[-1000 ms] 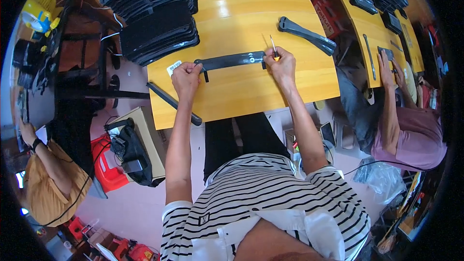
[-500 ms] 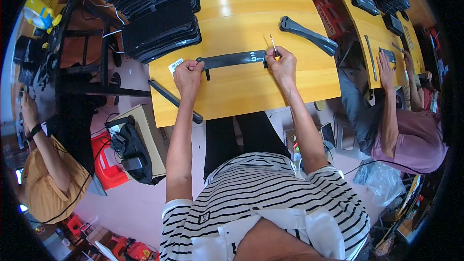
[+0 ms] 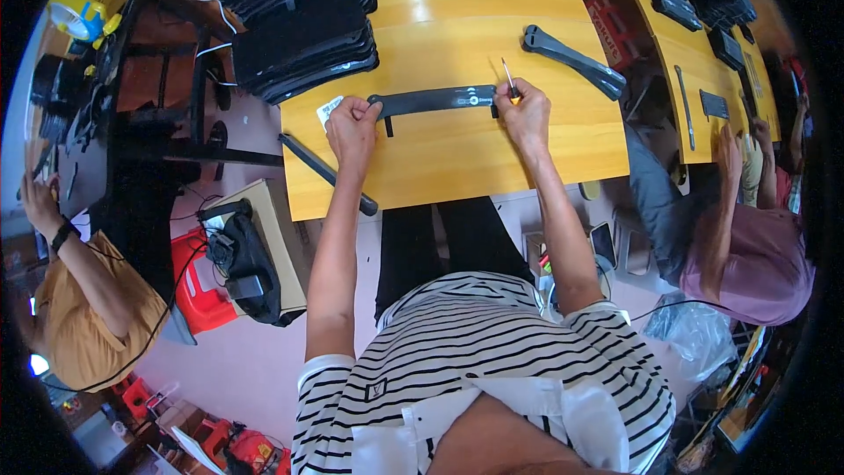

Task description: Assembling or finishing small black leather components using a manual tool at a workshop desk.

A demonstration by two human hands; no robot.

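Observation:
A long black strip (image 3: 431, 102) with a pale printed mark stretches level between my hands, just above the yellow table. My left hand (image 3: 354, 134) pinches its left end, where a short dark tab hangs down. At the other end, my right hand (image 3: 527, 121) grips the strip's right tip. That same hand also holds a slim pointed tool (image 3: 507, 75) with a metal tip, pointing away from me; a bit of orange shows on its handle. Beyond my left fingers lies a white label (image 3: 329, 111). My fingers partly hide both ends of the strip.
Stacked black pieces (image 3: 303, 57) stand at the table's far left. A narrow black bar (image 3: 323, 171) lies by the left edge, and a black folded strip (image 3: 576, 62) at the right. Co-workers sit at both sides. A cardboard box (image 3: 286, 246) is on the floor.
The whole view has shifted slightly to the right. My hands keep the same hold on the strip and the tool. At the right, a co-worker's hand has drawn back from a black piece.

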